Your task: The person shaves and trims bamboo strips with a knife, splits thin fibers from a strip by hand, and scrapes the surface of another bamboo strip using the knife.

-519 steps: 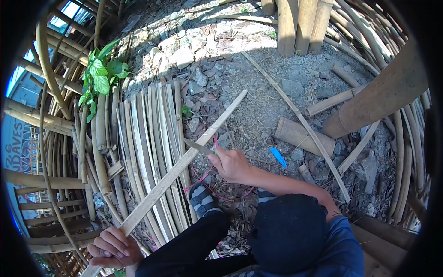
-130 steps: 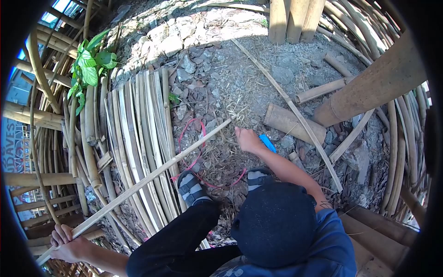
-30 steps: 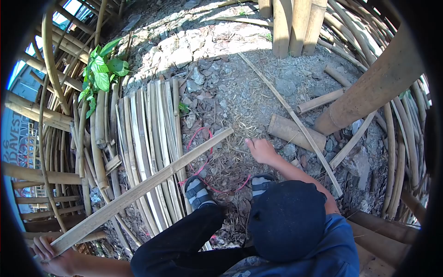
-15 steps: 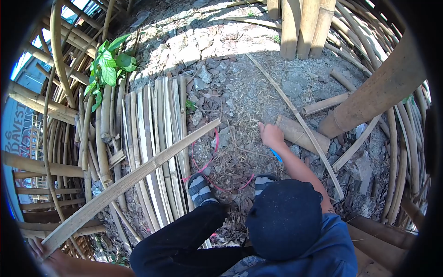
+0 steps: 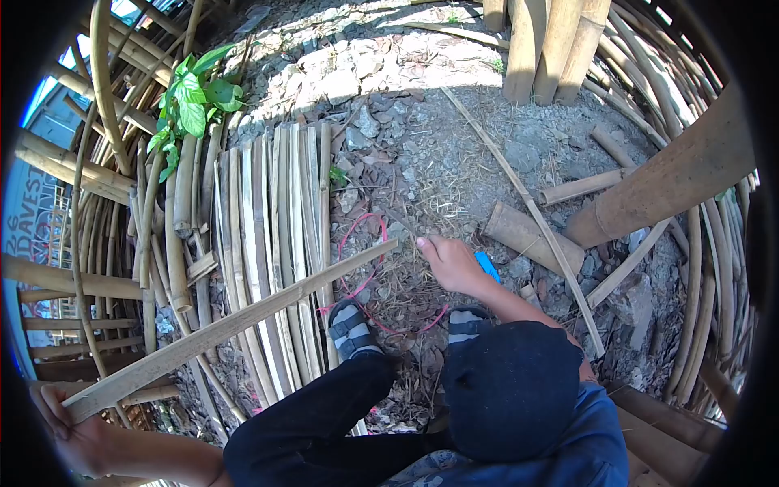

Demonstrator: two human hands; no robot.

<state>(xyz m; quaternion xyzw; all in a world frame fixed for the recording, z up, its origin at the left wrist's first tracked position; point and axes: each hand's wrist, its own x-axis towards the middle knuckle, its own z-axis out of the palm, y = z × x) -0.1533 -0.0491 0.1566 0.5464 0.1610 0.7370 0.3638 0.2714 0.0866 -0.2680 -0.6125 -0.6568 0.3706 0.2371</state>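
Note:
My left hand (image 5: 69,422) grips the lower end of a long split bamboo strip (image 5: 235,325), which slants up to the right across the view. The strip's far end lies close to my right hand (image 5: 450,264). That hand is closed on a knife; its thin dark blade (image 5: 402,221) points up and left, and a blue handle end (image 5: 487,266) shows by the wrist. Beneath the strip lies a row of split bamboo strips (image 5: 280,203), side by side on the ground. A pink cord loop (image 5: 344,247) rests between that row and my sandalled feet (image 5: 355,331).
Bamboo poles (image 5: 81,280) form a lattice on the left, by a leafy plant (image 5: 191,101). Right of my hand lie a short bamboo piece (image 5: 531,235) and a narrow strip (image 5: 519,195). A thick pole (image 5: 657,187) leans in from the right. Dry leaves and stones cover the ground.
My right hand has moved left and down, nearer the strip's end, and the blade now shows. My left hand has shifted slightly up and left, and the strip's far end sits a bit lower.

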